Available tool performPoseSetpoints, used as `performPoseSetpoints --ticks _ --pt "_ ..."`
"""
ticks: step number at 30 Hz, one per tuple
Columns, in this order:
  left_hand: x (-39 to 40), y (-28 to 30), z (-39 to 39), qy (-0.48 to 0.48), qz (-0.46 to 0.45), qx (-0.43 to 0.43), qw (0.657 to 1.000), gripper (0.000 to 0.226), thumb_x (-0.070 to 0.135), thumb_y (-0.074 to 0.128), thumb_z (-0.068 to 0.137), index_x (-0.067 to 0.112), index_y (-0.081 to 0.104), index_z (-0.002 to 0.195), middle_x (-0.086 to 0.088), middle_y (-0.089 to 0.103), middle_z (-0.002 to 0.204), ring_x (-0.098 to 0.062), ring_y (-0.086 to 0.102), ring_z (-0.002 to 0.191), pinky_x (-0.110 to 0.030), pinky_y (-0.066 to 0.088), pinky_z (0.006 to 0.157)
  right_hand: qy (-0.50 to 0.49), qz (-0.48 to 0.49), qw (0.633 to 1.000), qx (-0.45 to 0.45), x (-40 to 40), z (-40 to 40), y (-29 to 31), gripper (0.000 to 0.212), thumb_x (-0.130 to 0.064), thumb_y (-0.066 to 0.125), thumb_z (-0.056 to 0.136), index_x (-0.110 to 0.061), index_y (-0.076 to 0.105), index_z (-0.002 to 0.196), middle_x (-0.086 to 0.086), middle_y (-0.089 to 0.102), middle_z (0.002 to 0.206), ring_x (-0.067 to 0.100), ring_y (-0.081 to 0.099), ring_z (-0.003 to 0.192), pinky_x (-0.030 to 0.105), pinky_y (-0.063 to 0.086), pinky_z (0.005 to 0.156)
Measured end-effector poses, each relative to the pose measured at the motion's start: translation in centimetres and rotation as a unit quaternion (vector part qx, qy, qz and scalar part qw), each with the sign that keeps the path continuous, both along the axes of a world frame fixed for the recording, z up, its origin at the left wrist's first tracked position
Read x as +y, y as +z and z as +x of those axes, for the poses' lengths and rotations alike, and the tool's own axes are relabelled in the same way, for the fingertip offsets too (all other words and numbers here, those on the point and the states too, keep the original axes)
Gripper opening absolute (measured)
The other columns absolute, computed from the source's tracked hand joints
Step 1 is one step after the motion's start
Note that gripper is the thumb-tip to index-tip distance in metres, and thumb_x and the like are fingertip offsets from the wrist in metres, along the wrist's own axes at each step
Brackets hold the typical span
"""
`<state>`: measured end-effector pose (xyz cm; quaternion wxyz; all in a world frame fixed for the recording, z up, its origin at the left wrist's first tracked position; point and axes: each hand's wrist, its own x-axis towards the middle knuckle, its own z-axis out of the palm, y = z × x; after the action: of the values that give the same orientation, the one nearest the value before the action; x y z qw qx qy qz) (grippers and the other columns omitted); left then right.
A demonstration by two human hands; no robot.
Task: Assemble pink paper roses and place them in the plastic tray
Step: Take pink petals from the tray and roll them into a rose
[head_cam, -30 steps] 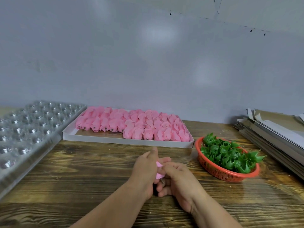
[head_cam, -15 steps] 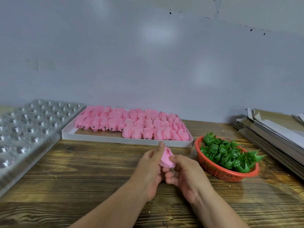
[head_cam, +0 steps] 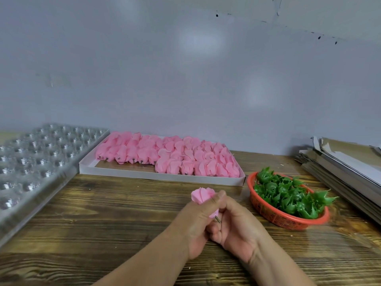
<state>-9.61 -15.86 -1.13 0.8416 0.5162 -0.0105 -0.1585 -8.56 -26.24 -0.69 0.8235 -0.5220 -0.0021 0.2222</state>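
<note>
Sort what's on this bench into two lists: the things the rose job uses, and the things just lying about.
For the job:
- pink rose, held by the left hand
- right hand, curled at its stem
- clear plastic tray
- white box of pink petal heads
- red basket of green calyxes, probably a rose part

Lying about:
- cardboard stack

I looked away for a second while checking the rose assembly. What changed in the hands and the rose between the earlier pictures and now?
The pink rose, nearly hidden between the hands a second ago, has come up and now sticks out above the left hand, which grips it. The right hand remains curled close at its base. The white box, red basket and plastic tray stayed put.
</note>
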Motion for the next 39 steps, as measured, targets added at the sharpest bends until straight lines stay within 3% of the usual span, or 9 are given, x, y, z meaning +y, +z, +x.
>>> performPoseSetpoints --ticks 8,14,17,22,25,28,30,35,39 --pt "0.0 -0.2 0.3 0.033 -0.023 0.015 0.999 0.079 0.044 0.07 0.065 -0.009 0.057 0.121 -0.013 0.045 0.069 -0.01 0.036 0.035 -0.018 0.031 0.036 0.028 -0.002 1.0 0.003 0.0 0.0 0.1 0.021 -0.019 0.068 0.054 -0.005 0.071 0.069 0.009 0.056 0.051 0.015 0.046 0.036 0.021 0.04 0.035" --pt "-0.2 -0.5 0.7 0.065 -0.004 0.02 0.998 0.026 0.032 0.07 0.083 0.01 0.061 0.073 -0.007 0.044 0.055 -0.011 0.035 0.033 -0.018 0.029 0.034 0.025 -0.011 1.0 -0.007 0.0 0.2 -0.2 0.028 -0.019 0.067 0.052 -0.001 0.069 0.074 0.011 0.056 0.052 0.016 0.048 0.037 0.023 0.043 0.035" --pt "-0.1 -0.6 0.8 0.066 -0.017 0.04 0.997 0.025 0.033 0.074 0.079 0.012 0.064 0.071 -0.006 0.059 0.058 -0.012 0.05 0.039 -0.02 0.04 0.037 0.035 -0.021 0.999 -0.003 0.0 0.1 0.0 0.024 -0.018 0.063 0.061 -0.002 0.072 0.075 0.015 0.062 0.059 0.018 0.058 0.042 0.025 0.05 0.04" --pt "0.8 -0.5 1.6 0.077 -0.062 0.075 0.992 0.03 0.031 0.067 0.084 0.003 0.065 0.098 -0.005 0.071 0.079 -0.016 0.066 0.068 -0.031 0.051 0.059 -0.028 -0.183 0.978 -0.093 -1.2 0.0 1.0 0.022 -0.011 0.052 0.088 -0.004 0.073 0.086 0.02 0.067 0.071 0.022 0.064 0.052 0.024 0.051 0.044" --pt "1.2 -0.4 1.7 0.098 -0.056 0.058 0.992 0.021 0.023 0.064 0.09 0.01 0.061 0.105 -0.003 0.076 0.093 -0.017 0.071 0.092 -0.037 0.05 0.087 -0.234 -0.327 0.883 -0.244 -2.8 0.6 1.3 0.013 0.0 0.06 0.084 -0.004 0.068 0.093 0.015 0.065 0.065 0.015 0.057 0.048 0.024 0.046 0.044" --pt "1.0 -0.3 1.4 0.091 -0.031 0.047 0.994 0.01 0.02 0.063 0.091 0.012 0.063 0.085 -0.002 0.07 0.071 -0.015 0.072 0.082 -0.034 0.053 0.082 -0.409 -0.511 0.671 -0.348 -4.8 1.0 1.9 0.009 -0.009 0.068 0.076 -0.016 0.068 0.081 0.002 0.064 0.069 0.021 0.057 0.066 0.031 0.043 0.06" --pt "1.0 -0.3 1.4 0.101 -0.027 0.057 0.993 0.013 0.02 0.064 0.091 0.011 0.062 0.081 0.0 0.064 0.061 -0.013 0.071 0.071 -0.031 0.055 0.075 -0.436 -0.592 0.595 -0.325 -6.2 1.1 2.4 0.004 -0.013 0.069 0.073 -0.013 0.067 0.077 0.005 0.063 0.075 0.028 0.056 0.072 0.032 0.038 0.061" --pt "0.9 0.0 1.3 0.094 -0.029 0.074 0.992 0.016 0.024 0.066 0.089 0.011 0.061 0.081 0.001 0.06 0.058 -0.012 0.064 0.061 -0.031 0.056 0.069 -0.304 -0.803 0.487 -0.16 -9.4 1.1 3.4 0.008 -0.024 0.067 0.072 -0.018 0.069 0.078 0.005 0.053 0.074 0.031 0.057 0.091 0.033 0.037 0.069" --pt "1.0 -0.1 1.2 0.088 -0.024 0.074 0.993 0.018 0.025 0.067 0.088 0.01 0.061 0.081 0.002 0.059 0.056 -0.011 0.063 0.058 -0.031 0.056 0.069 -0.285 -0.826 0.473 -0.119 -10.0 1.0 3.5 0.012 -0.021 0.064 0.074 -0.024 0.068 0.085 0.006 0.059 0.085 0.029 0.055 0.1 0.033 0.036 0.076"
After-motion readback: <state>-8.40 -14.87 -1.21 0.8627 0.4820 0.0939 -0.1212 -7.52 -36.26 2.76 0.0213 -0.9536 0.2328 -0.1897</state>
